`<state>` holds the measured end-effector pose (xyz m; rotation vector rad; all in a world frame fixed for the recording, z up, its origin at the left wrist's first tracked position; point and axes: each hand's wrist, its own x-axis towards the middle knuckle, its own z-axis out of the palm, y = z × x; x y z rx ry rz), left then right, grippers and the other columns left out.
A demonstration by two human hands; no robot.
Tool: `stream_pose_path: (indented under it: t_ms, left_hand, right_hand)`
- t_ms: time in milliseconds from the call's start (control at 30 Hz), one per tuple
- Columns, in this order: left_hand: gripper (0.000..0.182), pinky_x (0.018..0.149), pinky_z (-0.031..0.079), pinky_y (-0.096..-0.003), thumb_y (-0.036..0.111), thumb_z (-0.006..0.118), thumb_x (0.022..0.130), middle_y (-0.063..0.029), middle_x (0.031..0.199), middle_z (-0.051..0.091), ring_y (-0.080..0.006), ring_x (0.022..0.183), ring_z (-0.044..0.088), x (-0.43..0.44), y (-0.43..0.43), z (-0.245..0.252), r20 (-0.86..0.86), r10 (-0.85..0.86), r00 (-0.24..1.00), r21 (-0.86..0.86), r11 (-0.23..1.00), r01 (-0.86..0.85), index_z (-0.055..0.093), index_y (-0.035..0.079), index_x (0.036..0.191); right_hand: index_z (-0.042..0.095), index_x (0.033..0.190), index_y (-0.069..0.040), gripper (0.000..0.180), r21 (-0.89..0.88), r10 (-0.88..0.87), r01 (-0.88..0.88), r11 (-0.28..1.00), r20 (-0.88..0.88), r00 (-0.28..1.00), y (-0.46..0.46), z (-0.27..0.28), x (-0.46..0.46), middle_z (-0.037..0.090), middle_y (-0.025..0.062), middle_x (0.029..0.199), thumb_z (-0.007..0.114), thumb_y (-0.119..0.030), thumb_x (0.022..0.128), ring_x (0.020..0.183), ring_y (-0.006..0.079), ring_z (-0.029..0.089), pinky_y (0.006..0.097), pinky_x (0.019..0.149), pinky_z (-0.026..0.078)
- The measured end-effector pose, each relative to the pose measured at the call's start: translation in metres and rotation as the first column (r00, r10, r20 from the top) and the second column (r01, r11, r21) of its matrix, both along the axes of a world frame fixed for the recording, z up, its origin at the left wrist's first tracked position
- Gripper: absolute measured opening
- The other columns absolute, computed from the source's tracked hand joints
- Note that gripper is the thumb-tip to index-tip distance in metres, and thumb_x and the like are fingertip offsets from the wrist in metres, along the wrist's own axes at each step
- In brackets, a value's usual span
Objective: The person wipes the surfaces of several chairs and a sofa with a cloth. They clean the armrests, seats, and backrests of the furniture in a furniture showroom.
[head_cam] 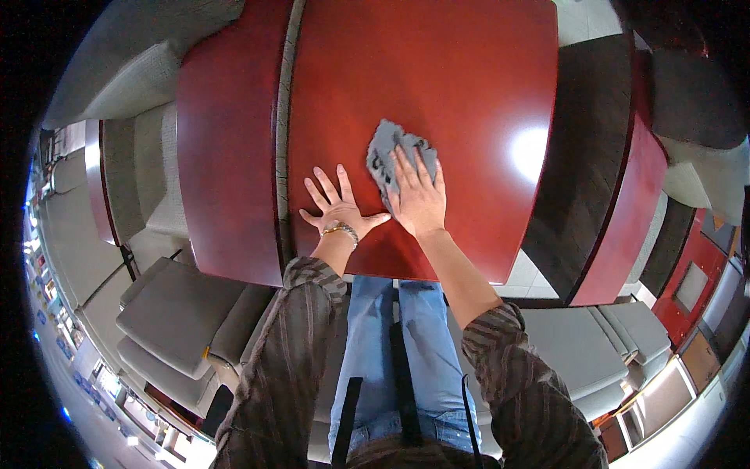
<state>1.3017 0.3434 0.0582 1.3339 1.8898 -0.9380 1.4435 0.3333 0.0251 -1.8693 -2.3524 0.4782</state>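
A glossy reddish-brown wooden tabletop [422, 70] spans the middle of the view. My right hand [419, 196] lies flat on a crumpled grey cloth [384, 152] with dark patches, pressing it against the tabletop; the cloth spreads out beyond the fingertips and to their left. To the left of the cloth, my left hand [337, 208] rests on the same tabletop with its fingers spread and nothing in it. A metal band, a watch or bracelet [340, 228], circles the left wrist.
A narrow grey strip [283, 123] separates the tabletop from a second wooden surface [228, 158] at the left. Grey upholstered seats [181, 316] [568, 346] flank my legs. At the right stands a dark panel with a reddish top [624, 217].
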Motion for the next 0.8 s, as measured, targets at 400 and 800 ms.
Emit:
stream_pose_path:
  t_ms: [400,800]
  left_hand:
    - [0.137,0.101,0.015,-0.0742,0.076,0.069,0.057,-0.0183,0.150,-0.030,-0.0411,0.139,-0.024,-0.001,0.001,0.003,0.079,0.048,0.996,-0.021,0.999,-0.047,-0.018,0.021,0.149]
    - [0.131,0.102,0.013,-0.0733,0.077,0.068,0.058,-0.0155,0.154,-0.022,-0.0380,0.142,-0.018,-0.003,0.005,0.009,0.114,0.062,0.992,-0.008,0.998,-0.062,-0.008,0.023,0.151]
  right_hand:
    - [0.032,0.145,-0.006,0.059,0.103,-0.490,0.479,0.872,0.200,0.848,-0.032,-0.030,0.169,0.025,0.0026,0.155,0.042,-0.033,0.093,0.144,0.0217,0.020,0.0451,0.117,0.009]
    - [0.043,0.140,-0.013,0.055,0.136,0.054,-0.059,0.989,0.037,0.998,0.089,-0.019,-0.047,0.038,-0.0014,0.148,0.045,-0.036,0.091,0.138,0.0202,0.031,0.0463,0.116,0.015]
